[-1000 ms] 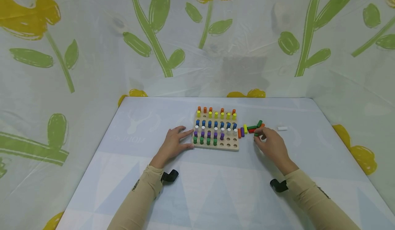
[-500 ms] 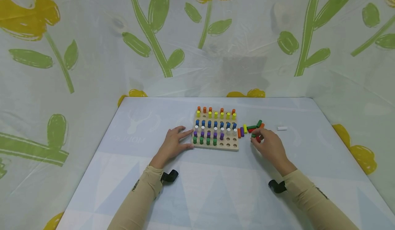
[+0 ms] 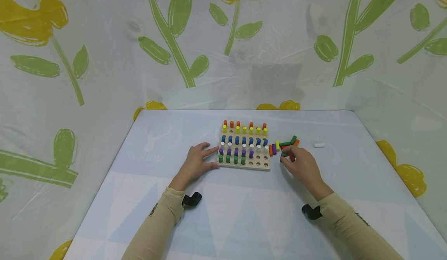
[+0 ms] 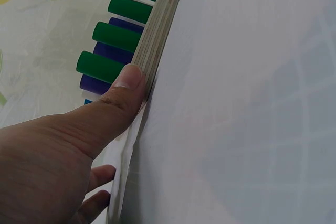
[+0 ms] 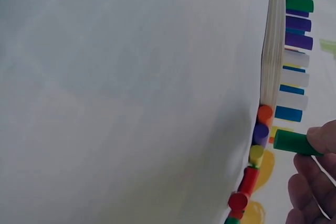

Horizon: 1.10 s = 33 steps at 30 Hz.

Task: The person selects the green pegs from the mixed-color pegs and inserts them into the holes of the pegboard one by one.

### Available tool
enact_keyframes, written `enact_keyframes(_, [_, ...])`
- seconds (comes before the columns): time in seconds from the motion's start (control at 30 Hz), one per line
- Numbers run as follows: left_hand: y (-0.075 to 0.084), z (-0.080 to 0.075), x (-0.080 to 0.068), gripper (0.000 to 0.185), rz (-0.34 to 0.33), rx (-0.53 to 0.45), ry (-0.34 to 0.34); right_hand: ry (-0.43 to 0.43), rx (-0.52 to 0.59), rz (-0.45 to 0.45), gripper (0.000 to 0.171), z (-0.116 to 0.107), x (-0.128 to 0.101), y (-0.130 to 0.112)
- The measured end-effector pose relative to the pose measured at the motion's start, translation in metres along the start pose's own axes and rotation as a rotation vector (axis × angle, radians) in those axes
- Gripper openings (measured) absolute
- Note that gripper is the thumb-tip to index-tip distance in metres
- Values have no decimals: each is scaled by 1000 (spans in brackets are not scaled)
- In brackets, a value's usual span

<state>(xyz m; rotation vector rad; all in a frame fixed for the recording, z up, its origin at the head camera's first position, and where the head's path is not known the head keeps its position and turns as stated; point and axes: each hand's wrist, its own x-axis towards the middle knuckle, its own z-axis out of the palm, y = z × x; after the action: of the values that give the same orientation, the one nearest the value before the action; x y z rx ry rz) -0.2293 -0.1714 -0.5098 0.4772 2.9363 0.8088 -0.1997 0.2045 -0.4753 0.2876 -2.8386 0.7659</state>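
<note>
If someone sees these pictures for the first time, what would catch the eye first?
Probably the wooden peg board in the middle of the table, filled with rows of orange, yellow, blue, white, purple and green pegs. The left hand rests against its left edge. Right of the board, the right hand pinches a green peg beside a small heap of loose pegs.

A pegboard (image 3: 244, 166) is lying mid-table (image 3: 223, 213), loose pegs (image 3: 284, 145) sitting just right of it, one peg (image 3: 319, 145) lying farther right.

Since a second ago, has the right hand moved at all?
Yes. The right hand, holding a green peg, has shifted left toward the wooden peg board, away from the white peg lying on the table.
</note>
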Motion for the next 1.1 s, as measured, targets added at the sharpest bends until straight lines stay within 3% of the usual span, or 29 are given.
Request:
enact_keyframes(0.7, [1,0,-1,71,-5,2,4,-40,11,-4,24,11,2,-14])
enact_keyframes(1.1, [1,-1,0,71,-6,-3,-2,-50,18,-49,27,14,4,-28])
